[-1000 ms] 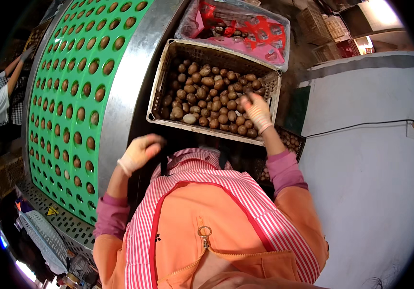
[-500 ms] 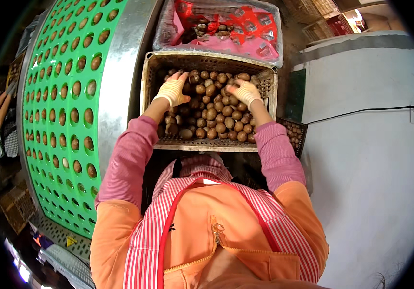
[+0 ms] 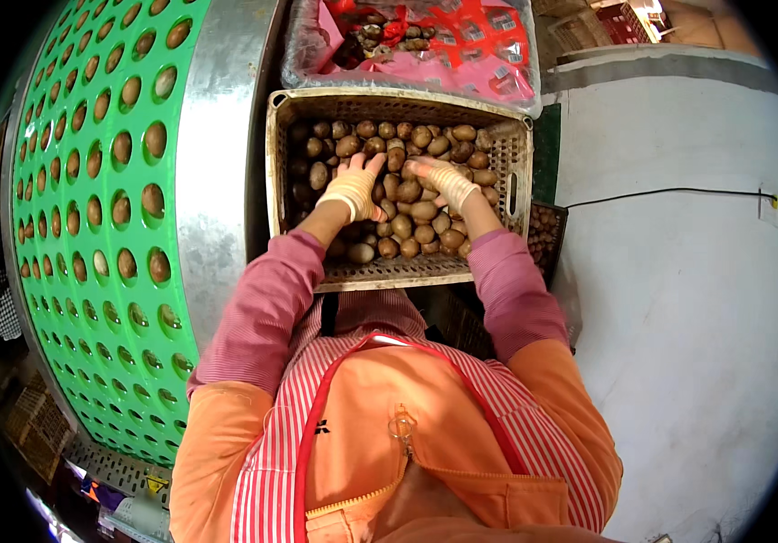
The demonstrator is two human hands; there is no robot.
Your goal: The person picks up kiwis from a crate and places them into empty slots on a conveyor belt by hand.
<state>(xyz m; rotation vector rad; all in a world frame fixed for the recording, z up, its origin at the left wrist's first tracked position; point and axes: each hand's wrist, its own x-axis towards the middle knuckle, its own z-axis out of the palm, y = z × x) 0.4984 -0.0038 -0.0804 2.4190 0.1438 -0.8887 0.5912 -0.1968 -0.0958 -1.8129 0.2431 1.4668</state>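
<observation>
A worn, cream-coloured plastic crate (image 3: 404, 98) stands in front of me, its floor covered with loose brown eggs (image 3: 422, 211). Both my hands reach into it, wearing pale yellow-white coverings that leave the fingers bare. My left hand (image 3: 353, 188) lies over eggs left of the middle, fingers spread and thumb apart. Close beside it, my right hand (image 3: 446, 181) rests on eggs right of the middle, its fingers stretched toward the left one. Neither hand visibly lifts an egg, though the palms' undersides are hidden.
Left of the crate, past a metal border (image 3: 221, 154), curves a green panel (image 3: 72, 299) with rows of holes, many filled with eggs. Behind is a plastic-lined box (image 3: 407, 77) with red wrapping. A darker egg crate (image 3: 547, 226) sits low right, beside a pale wall (image 3: 678, 271).
My hands have moved closer together over the eggs, left hand rightward and right hand slightly leftward. The green panel's egg rows appear shifted, and my view has turned slightly.
</observation>
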